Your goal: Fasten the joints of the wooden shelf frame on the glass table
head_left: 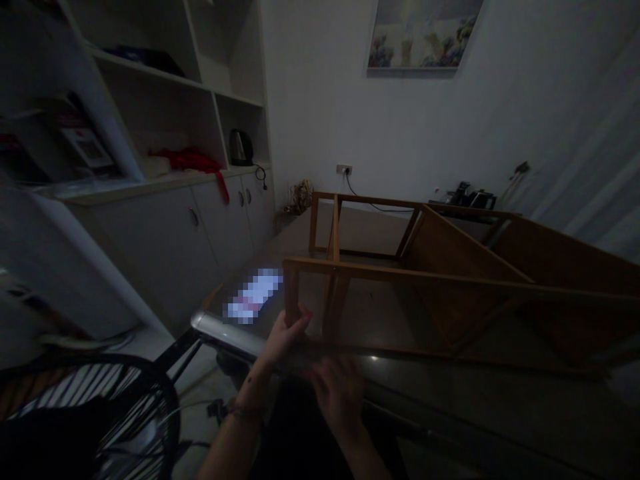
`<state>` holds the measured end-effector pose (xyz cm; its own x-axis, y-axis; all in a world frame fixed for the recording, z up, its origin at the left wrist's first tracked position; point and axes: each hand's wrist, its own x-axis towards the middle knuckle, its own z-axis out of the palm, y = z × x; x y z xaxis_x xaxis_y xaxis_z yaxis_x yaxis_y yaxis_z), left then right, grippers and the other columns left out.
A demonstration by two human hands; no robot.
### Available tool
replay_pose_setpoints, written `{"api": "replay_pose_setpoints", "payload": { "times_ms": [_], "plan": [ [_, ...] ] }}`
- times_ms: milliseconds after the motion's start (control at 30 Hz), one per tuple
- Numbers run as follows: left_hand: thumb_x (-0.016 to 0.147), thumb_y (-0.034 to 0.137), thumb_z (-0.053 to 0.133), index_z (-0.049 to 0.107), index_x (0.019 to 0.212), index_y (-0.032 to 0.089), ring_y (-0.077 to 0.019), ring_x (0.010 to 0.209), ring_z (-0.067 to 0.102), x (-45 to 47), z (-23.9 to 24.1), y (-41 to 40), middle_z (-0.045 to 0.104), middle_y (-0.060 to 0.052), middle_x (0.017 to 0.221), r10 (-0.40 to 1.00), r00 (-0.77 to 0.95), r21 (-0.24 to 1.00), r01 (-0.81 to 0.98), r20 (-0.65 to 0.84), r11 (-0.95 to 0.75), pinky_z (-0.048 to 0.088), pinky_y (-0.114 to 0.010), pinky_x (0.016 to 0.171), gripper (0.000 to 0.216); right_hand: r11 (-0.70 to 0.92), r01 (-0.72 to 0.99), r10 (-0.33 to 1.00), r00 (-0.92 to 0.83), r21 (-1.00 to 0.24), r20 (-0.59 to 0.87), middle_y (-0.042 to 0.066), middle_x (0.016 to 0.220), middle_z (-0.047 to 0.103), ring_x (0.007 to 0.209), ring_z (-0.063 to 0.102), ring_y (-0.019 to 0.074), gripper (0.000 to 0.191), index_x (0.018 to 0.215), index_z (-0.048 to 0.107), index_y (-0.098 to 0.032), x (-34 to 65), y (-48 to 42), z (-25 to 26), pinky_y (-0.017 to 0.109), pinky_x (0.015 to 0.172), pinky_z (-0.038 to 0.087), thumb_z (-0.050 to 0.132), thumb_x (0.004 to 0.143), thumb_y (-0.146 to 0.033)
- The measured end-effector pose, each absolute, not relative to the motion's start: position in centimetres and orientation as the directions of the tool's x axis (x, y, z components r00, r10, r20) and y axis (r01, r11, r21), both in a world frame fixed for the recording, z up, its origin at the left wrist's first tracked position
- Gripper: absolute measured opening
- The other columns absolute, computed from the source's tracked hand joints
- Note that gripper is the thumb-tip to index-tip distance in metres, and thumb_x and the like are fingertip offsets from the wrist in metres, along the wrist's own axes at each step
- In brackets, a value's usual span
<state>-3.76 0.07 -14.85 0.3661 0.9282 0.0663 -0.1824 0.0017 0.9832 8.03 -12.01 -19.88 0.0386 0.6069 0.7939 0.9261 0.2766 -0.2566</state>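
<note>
A wooden shelf frame (425, 267) lies on its side on a dark glossy table (500, 393). My left hand (285, 337) is closed around the bottom of the frame's near-left upright post. My right hand (340, 390) rests at the table's near edge just below the frame's lower rail, fingers curled; what they hold, if anything, is hidden in the dim light. A blurred-out flat item (253, 295) lies on the table left of the frame.
White cabinets and shelves (165, 200) stand along the left wall, holding a kettle (241, 147) and red cloth (190, 161). A black wire chair (100, 413) is at the lower left. A wall socket (344, 169) and a painting (423, 33) are on the far wall.
</note>
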Motion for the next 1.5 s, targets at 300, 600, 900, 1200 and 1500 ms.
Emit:
{"api": "replay_pose_setpoints", "payload": {
  "times_ms": [300, 600, 900, 1200, 1500],
  "plan": [
    [0.070, 0.054, 0.074, 0.050, 0.074, 0.018, -0.0051, 0.047, 0.031, -3.7, -15.2, 0.3, 0.038, 0.009, 0.056, 0.911, 0.401, 0.974, -0.226, 0.095, -0.002, 0.028, -0.017, 0.044, 0.043, 0.287, 0.912, 0.600, 0.067, -0.293, 0.797, -0.001, 0.070, 0.066, 0.068, 0.053, 0.0175, 0.028, 0.077, 0.060, -0.024, 7.6, -11.9, -19.7, 0.036, 0.076, 0.034, 0.048, 0.100, -0.034],
    [0.073, 0.052, 0.072, 0.051, 0.076, 0.018, -0.0055, 0.048, 0.033, -3.9, -15.1, 0.0, 0.039, 0.008, 0.058, 0.919, 0.383, 0.978, -0.210, 0.090, -0.008, 0.031, -0.018, 0.047, 0.040, 0.282, 0.906, 0.620, 0.079, -0.316, 0.781, -0.001, 0.073, 0.066, 0.071, 0.054, 0.0181, 0.024, 0.080, 0.062, -0.025, 7.7, -12.1, -19.7, 0.036, 0.078, 0.035, 0.050, 0.099, -0.036],
    [0.069, 0.053, 0.074, 0.050, 0.073, 0.018, -0.0056, 0.049, 0.033, -3.7, -15.1, 0.2, 0.038, 0.008, 0.058, 0.918, 0.385, 0.979, -0.202, 0.091, -0.012, 0.029, -0.017, 0.046, 0.042, 0.271, 0.915, 0.618, 0.071, -0.298, 0.783, -0.001, 0.071, 0.064, 0.070, 0.054, 0.0178, 0.024, 0.080, 0.060, -0.025, 7.7, -12.0, -19.5, 0.034, 0.077, 0.034, 0.050, 0.099, -0.036],
    [0.068, 0.052, 0.075, 0.051, 0.074, 0.018, -0.0054, 0.047, 0.034, -3.7, -15.0, 0.0, 0.039, 0.009, 0.056, 0.929, 0.363, 0.975, -0.221, 0.068, 0.015, 0.029, -0.017, 0.045, 0.042, 0.261, 0.907, 0.641, 0.095, -0.332, 0.762, -0.001, 0.078, 0.068, 0.074, 0.058, 0.0177, 0.023, 0.088, 0.059, -0.024, 7.5, -12.3, -19.0, 0.033, 0.080, 0.034, 0.046, 0.100, -0.038],
    [0.067, 0.053, 0.076, 0.052, 0.076, 0.018, -0.0051, 0.045, 0.034, -3.6, -15.3, 0.1, 0.039, 0.009, 0.054, 0.934, 0.355, 0.972, -0.231, 0.039, 0.047, 0.030, -0.017, 0.044, 0.043, -0.052, 0.924, 0.703, 0.304, -0.379, 0.643, 0.001, 0.075, 0.065, 0.080, 0.055, 0.0224, 0.048, 0.073, 0.058, -0.024, 6.4, -13.0, -18.4, 0.041, 0.083, 0.024, 0.037, 0.098, -0.059]
  ]
}}
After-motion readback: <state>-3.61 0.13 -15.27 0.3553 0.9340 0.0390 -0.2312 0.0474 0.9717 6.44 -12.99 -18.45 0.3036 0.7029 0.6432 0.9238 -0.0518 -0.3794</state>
